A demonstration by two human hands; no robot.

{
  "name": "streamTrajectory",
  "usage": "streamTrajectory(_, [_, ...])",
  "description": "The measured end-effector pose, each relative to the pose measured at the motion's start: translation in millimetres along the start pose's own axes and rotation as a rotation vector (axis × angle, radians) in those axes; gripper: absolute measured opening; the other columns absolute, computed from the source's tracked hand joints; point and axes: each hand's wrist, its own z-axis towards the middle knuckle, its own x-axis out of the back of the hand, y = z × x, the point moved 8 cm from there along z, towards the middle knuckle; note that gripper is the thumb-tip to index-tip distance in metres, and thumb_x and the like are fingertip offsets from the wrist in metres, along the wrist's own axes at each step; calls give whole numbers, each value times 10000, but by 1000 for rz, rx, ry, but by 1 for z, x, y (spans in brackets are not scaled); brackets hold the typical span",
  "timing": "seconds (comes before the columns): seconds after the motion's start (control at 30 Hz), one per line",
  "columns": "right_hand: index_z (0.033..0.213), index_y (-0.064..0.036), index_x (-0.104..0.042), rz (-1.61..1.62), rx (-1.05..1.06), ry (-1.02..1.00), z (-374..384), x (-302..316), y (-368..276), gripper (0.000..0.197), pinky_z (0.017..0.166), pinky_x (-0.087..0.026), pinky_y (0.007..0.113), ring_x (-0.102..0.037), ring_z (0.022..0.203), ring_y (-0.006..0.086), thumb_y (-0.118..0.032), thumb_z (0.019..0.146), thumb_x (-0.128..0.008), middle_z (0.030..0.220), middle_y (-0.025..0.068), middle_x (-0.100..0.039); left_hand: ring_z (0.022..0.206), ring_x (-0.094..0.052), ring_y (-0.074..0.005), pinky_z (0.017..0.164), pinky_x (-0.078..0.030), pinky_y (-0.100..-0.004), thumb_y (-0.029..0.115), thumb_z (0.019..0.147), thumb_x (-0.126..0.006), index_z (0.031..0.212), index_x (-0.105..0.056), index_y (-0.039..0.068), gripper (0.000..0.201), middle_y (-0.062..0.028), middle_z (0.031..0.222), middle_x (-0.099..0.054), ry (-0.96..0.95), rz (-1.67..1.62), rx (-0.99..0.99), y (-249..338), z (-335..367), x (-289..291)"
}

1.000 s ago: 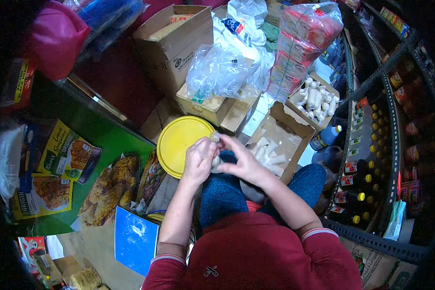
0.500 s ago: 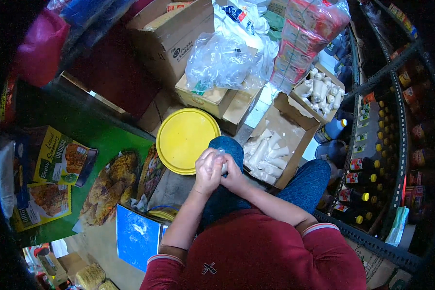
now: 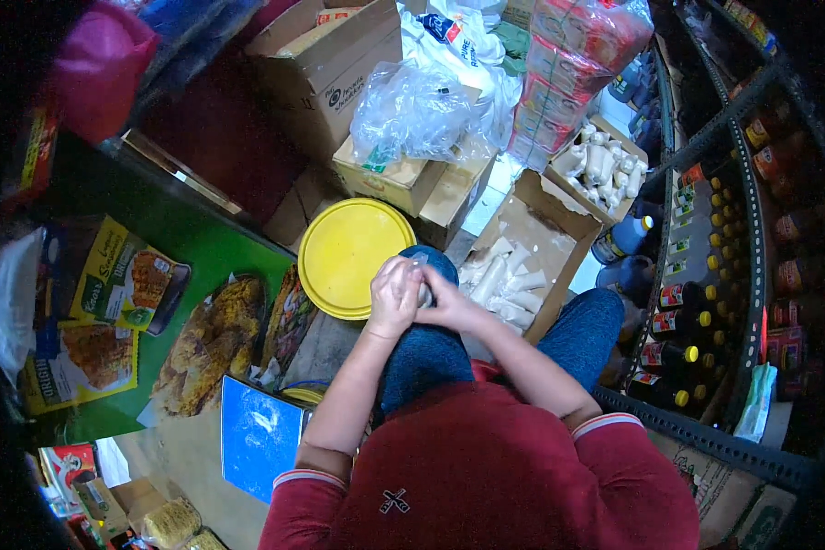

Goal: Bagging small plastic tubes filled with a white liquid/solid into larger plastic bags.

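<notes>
My left hand [image 3: 394, 301] and my right hand [image 3: 447, 304] are clasped together above my knee, closed around a small plastic bag of white stuff [image 3: 424, 294]. A bit of clear plastic shows above the fingers; most of the bag is hidden by them. Just right of my knee, an open cardboard box [image 3: 569, 266] contains several filled white plastic bags [image 3: 498, 280], long and narrow, lying in a heap. Beyond it, a second box holds more knotted white bags [image 3: 605, 170]. Left of the knee is a bucket with a round yellow lid [image 3: 353, 257], close to my left hand.
A blue panel dusted with white powder [image 3: 258, 435] stands by my left forearm. Ahead are stacked cartons [image 3: 380, 181] topped with clear plastic bags [image 3: 408, 115]. A metal shelf of dark bottles [image 3: 674, 323] lines the right; a green printed board [image 3: 213, 261] lies left.
The view has shifted slightly. My hands remain clasped around the small bag, with the right fingers a little differently placed.
</notes>
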Motion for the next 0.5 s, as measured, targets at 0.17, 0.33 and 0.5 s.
streamTrajectory(0.17, [1380, -39, -384, -76, 245, 103, -4, 35, -83, 655, 1092, -292, 422, -356, 1337, 297, -185, 816, -685, 1433, 176, -367, 763, -592, -353, 712, -483, -431, 166, 900, -529, 849, -605, -19, 206, -178, 810, -600, -53, -41, 27, 4, -1, -6])
streamTrajectory(0.33, [956, -55, -649, -610, 504, 185, 1, 24, -122, 156, 926, -403, 413, -558, 1037, 292, -164, 848, -629, 1054, 112, -602, 842, -600, -354, 756, -485, -423, 192, 889, -554, 982, -605, 16, 206, -171, 900, -614, -24, -178, -10, 11, -2, -9])
streamTrajectory(0.5, [875, -72, -620, -785, 623, 151, 11, 17, -171, 62, 792, -401, 402, -556, 816, 283, -123, 849, -597, 799, 80, -563, 1089, -564, -251, 968, -416, -371, 166, 713, -768, 1220, -493, 21, 595, -136, 1105, -602, -48, -539, 250, -8, -23, -13])
